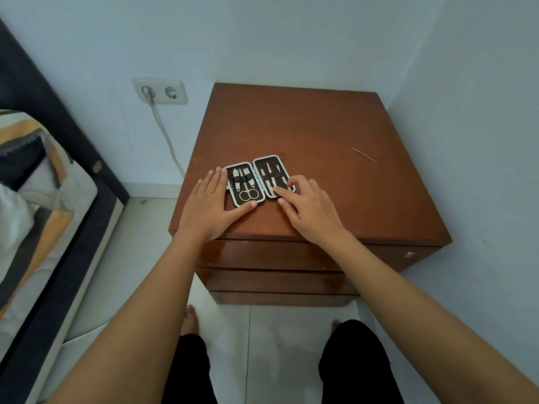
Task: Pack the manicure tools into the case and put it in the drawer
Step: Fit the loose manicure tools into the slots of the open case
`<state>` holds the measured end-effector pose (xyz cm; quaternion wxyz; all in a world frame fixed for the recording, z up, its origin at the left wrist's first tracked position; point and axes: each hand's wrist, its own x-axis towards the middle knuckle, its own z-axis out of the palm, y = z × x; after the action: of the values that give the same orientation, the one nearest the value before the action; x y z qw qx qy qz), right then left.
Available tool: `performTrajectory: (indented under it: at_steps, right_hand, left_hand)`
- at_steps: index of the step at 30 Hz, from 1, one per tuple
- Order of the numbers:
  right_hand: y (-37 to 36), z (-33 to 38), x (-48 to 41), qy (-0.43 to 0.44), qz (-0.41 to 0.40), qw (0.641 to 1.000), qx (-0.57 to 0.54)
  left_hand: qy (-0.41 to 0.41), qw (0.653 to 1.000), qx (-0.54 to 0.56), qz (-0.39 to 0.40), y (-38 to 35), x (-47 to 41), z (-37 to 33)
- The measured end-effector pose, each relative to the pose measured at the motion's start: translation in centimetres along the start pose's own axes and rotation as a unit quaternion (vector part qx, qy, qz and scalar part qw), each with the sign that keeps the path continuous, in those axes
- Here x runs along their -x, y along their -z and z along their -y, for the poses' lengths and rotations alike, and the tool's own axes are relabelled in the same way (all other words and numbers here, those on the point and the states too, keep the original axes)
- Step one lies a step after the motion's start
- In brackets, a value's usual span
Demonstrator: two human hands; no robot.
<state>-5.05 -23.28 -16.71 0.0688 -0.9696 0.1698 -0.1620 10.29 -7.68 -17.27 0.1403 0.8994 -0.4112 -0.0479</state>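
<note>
A small manicure case (258,179) lies open flat on the brown nightstand (306,135), near its front left. Its left half holds clippers and scissors (248,194) under black straps. Its right half holds several slim tools. My left hand (208,204) rests flat against the case's left edge, thumb along its front edge. My right hand (306,207) has its fingertips on the lower right half of the case, covering that corner. Neither hand grips anything. Closed drawer fronts (262,255) sit below the top.
A thin stick (363,155) lies on the nightstand's right side. Walls stand close behind and to the right. A wall socket (160,91) with a plugged cable is at the left, and a bed (43,214) at far left. My legs and feet stand on white floor tiles.
</note>
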Motion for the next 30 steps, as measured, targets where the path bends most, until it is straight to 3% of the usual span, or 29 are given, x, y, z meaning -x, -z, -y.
performTrajectory:
  at_steps: [7, 10, 14, 18, 22, 30]
  right_hand:
    - [0.2, -0.3, 0.1, -0.012, -0.016, 0.998, -0.061]
    - [1.0, -2.3, -0.1, -0.082, -0.055, 0.984, -0.149]
    - [2.4, -7.9, -0.1, -0.197, -0.085, 0.973, -0.085]
    - [3.9, -12.7, -0.4, -0.260, -0.008, 0.964, -0.053]
    - [3.5, -13.9, -0.7, -0.252, 0.110, 0.961, -0.037]
    - [1.9, -7.6, 1.3, -0.178, 0.060, 0.981, -0.053]
  left_hand:
    - [-0.002, 1.000, -0.001, 0.000, 0.0, -0.1, 0.0]
    - [-0.005, 1.000, -0.001, 0.001, 0.1, 0.0, 0.0]
    - [-0.005, 1.000, 0.000, 0.002, 0.1, -0.1, 0.0]
    - [-0.004, 1.000, 0.002, -0.004, 0.0, -0.1, 0.1]
    - [-0.002, 1.000, 0.003, -0.003, 0.1, 0.0, -0.1]
    - [0.000, 1.000, 0.008, -0.006, 0.2, 0.0, -0.1]
